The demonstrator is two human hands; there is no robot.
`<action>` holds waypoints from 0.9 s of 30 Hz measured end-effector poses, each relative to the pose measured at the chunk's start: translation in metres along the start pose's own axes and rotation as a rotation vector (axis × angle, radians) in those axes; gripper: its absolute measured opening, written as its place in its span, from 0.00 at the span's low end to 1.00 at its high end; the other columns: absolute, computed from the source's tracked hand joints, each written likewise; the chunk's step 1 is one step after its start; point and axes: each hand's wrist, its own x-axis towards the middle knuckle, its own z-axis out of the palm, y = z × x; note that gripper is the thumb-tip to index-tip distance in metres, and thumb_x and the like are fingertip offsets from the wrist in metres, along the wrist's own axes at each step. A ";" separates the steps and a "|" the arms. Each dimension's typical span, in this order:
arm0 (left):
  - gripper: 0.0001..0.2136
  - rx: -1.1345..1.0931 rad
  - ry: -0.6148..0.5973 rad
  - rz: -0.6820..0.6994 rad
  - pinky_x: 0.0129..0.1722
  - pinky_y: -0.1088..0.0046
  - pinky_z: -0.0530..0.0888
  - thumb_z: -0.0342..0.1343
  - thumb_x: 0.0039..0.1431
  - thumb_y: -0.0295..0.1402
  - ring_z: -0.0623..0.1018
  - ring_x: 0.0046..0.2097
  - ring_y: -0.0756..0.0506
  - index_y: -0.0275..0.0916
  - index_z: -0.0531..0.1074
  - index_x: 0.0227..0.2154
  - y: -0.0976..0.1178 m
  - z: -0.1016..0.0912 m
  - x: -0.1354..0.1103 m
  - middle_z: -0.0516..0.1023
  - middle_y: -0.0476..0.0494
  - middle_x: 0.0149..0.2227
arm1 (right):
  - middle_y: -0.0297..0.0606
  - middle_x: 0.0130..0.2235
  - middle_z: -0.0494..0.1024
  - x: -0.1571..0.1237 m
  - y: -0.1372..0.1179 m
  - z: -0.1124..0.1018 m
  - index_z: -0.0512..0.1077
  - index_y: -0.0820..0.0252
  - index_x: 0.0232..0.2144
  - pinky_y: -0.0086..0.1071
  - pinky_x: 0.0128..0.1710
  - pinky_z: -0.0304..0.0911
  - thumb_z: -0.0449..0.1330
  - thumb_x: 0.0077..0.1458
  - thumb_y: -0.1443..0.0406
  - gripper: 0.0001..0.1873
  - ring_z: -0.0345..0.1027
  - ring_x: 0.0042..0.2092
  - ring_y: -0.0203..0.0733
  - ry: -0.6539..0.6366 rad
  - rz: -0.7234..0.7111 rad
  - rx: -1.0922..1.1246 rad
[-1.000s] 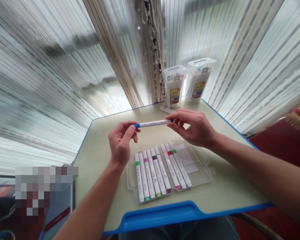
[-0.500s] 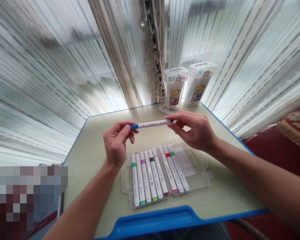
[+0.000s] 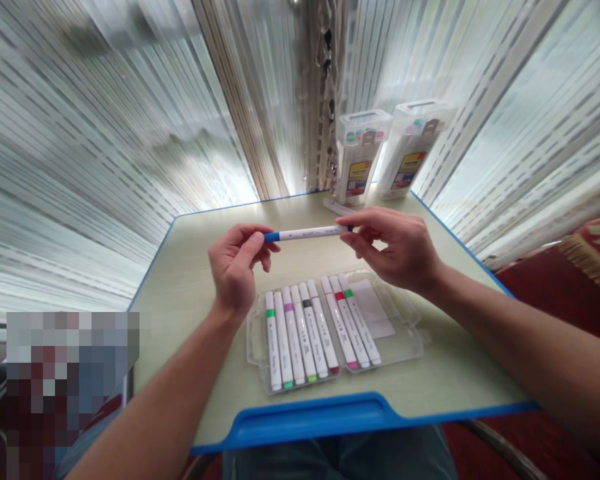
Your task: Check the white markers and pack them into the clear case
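Note:
A white marker (image 3: pixel 310 233) with a blue end lies level between my two hands, above the table. My left hand (image 3: pixel 235 267) pinches its blue end between thumb and fingers. At the dark opposite end, my right hand (image 3: pixel 393 247) grips it with thumb and fingertips. Below them rests an open clear plastic case (image 3: pixel 405 340). Several white markers (image 3: pixel 300 337) with coloured bands lie side by side in its left part. Another group of three markers (image 3: pixel 350 323) lies to their right, beside a white paper slip (image 3: pixel 373 310).
Two clear plastic marker boxes (image 3: pixel 363 157) (image 3: pixel 415 150) stand upright at the table's back right corner. A white marker (image 3: pixel 336 206) lies in front of them. The pale table (image 3: pixel 180 373) has a blue edge with a raised front lip. Striped string curtains (image 3: pixel 170 100) hang behind.
The camera view has tilted slightly, so the table sits higher. Both hands keep hold of the same marker, with little change in grip.

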 end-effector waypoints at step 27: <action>0.07 0.009 -0.034 -0.039 0.16 0.78 0.67 0.60 0.59 0.34 0.72 0.20 0.52 0.36 0.79 0.34 -0.001 0.002 0.002 0.80 0.45 0.26 | 0.39 0.33 0.83 -0.001 0.003 0.010 0.78 0.60 0.41 0.27 0.14 0.64 0.66 0.59 0.56 0.14 0.72 0.22 0.33 -0.020 0.424 0.539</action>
